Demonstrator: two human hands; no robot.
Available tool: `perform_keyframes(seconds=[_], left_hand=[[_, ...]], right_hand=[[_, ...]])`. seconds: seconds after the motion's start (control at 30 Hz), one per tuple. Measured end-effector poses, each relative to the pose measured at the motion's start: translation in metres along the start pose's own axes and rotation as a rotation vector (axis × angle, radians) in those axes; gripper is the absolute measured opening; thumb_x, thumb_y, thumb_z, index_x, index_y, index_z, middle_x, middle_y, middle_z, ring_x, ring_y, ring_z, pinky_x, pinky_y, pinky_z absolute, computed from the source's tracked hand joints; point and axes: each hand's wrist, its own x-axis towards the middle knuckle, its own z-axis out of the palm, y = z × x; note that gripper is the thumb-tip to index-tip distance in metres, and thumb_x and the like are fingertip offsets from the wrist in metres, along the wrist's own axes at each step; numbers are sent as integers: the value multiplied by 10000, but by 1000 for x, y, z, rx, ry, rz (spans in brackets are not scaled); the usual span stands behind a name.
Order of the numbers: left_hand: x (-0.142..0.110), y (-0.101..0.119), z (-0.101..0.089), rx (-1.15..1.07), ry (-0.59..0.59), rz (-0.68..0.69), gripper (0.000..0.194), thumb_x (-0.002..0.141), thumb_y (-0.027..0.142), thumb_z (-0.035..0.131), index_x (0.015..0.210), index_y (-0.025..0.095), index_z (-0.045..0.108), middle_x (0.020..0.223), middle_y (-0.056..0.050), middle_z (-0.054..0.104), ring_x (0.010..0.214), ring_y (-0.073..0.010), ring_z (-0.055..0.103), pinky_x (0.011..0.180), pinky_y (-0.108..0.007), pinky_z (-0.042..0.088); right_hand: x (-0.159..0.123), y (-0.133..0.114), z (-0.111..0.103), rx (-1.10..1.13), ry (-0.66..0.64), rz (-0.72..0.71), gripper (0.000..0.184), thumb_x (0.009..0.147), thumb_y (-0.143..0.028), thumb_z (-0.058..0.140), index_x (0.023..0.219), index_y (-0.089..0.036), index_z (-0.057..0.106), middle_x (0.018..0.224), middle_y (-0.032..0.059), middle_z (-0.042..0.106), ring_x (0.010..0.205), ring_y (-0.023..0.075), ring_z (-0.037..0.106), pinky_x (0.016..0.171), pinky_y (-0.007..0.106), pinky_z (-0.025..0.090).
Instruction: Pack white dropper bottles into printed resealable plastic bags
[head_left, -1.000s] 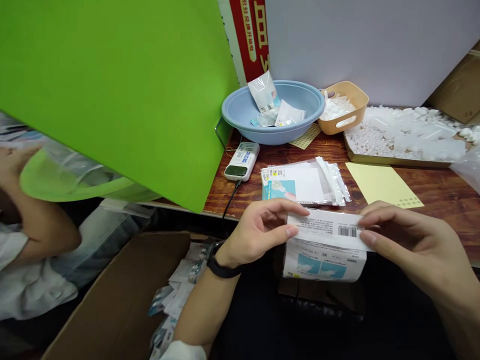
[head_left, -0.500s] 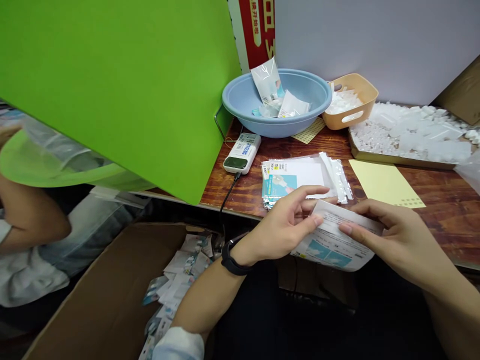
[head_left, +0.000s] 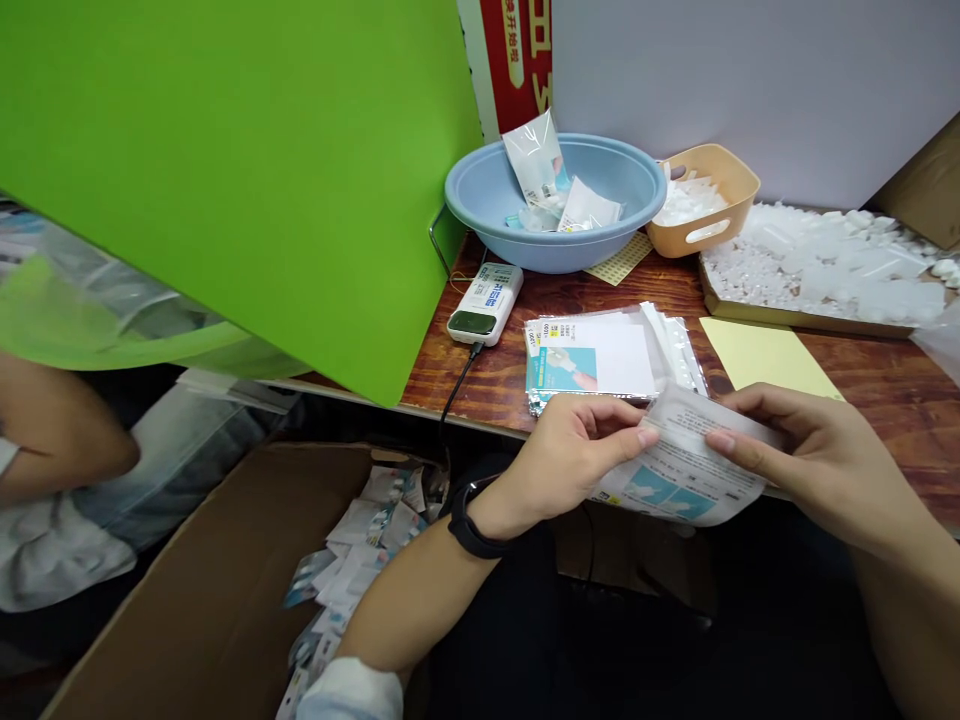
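Left hand: the left hand is curled, thumb and fingertips pinching the packet's left part, watch on the wrist.
Right hand: here's the right hand, fingers bent, pinching the packet's right end from above.
Packet: a white printed packet is up between the two hands, held clear of the table, just in front of its edge.
Long axis: it runs across the view, dipping toward the left hand; the right hand is on its far end, the left thumb nearer the middle.
Ahead: a stack of packets sits on the table, just beyond the left hand, beside a yellow card.
Back: a blue basin holds more packets, next to a tan basket and a tray of white pieces.
Below left: a cardboard box is full of loose packets.
Far left: a co-worker's arm rests past a green board.
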Motion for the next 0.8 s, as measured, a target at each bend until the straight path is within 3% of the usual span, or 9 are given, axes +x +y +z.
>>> perform_keyframes(seconds=[0.23,0.37,0.57,0.73,0.8], left_hand=[[0,-6,-1,-79,11,-51,57,724,213,761,721,156,757,710,-4,717,648,-99,603,617,-198,484],[2,-8,-4,-130,2,-71,64,718,216,767,707,155,756,692,-1,709,639,-89,592,617,-192,476],[1,-5,-4,-65,32,-57,102,727,241,752,707,141,751,687,-16,707,624,-98,585,607,-199,467],[5,-5,2,14,64,-104,136,744,275,724,741,142,751,736,-41,726,670,-145,621,637,-243,484],[7,-6,5,48,46,-101,130,750,263,710,743,139,750,737,-42,725,672,-147,617,637,-244,479]], right_hand=[[3,5,-2,89,-57,47,241,739,-461,752,830,-245,696,767,7,668,625,151,612,502,224,483],[4,2,-1,33,-47,20,239,756,-472,734,829,-247,699,768,2,676,618,142,618,495,211,484],[3,1,0,-116,-19,-72,271,805,-494,670,861,-229,696,774,16,699,624,162,633,510,244,497],[2,0,5,-339,160,-255,288,829,-426,648,1014,-207,680,900,64,722,756,219,659,628,315,515],[4,-3,7,-298,120,-259,276,847,-412,631,1015,-198,678,932,74,721,802,225,659,679,323,516]])
